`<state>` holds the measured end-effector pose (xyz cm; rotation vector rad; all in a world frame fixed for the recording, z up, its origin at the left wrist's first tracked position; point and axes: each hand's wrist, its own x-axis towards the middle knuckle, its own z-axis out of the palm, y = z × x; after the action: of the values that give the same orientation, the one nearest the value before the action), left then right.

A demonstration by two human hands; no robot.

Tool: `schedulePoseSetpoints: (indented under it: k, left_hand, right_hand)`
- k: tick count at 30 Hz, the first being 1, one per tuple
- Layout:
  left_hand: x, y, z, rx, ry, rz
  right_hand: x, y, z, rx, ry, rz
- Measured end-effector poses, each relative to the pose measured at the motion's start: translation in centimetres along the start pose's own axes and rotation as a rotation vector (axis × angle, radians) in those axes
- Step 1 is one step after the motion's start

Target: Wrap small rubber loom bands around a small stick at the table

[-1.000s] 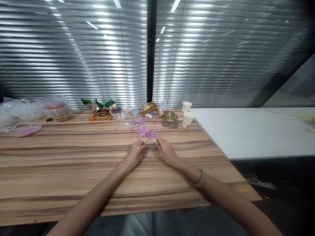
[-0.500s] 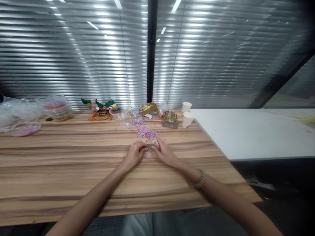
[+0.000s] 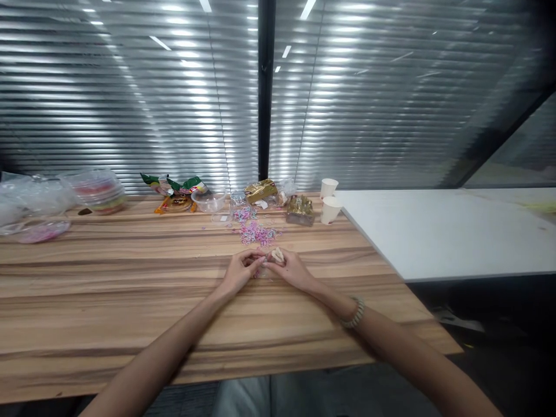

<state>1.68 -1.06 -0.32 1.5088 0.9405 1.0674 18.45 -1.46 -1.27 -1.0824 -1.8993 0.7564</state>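
Right hand (image 3: 296, 272) holds cream piece (image 3: 277, 255); left hand (image 3: 238, 271) at its 9 o'clock (fingertips blurred, can't tell grip). Pink-white pile (image 3: 258, 234), 12 o'clock from hands.

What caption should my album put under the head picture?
The right hand holds a pale scrap beside the left hand, near pink bits on the table.

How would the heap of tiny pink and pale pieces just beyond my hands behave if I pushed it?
The heap of pink and pale pieces would probably spread rather than slide as one, since strays lie around its edges. Each piece is likely light, being so tiny. Some may skid easily, as the wood-grain tabletop looks smooth.
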Motion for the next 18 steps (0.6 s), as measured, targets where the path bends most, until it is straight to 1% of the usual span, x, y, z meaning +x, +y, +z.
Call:
schedulePoseSetpoints:
  k: [5, 10, 18]
  left_hand:
    - [0.02, -0.21, -0.16, -0.008, 0.030, -0.013]
    - [0.11, -0.26, -0.22, -0.001, 0.066, -0.021]
    - [0.20, -0.50, -0.29, 0.148, 0.046, 0.093]
  right_hand:
    - [-0.01, 0.42, 0.12, -0.001, 0.004, 0.002]
    - [0.15, 0.30, -0.03, 0.038, 0.017, 0.003]
    - [0.51, 0.62, -0.02, 0.188, 0.045, 0.059]
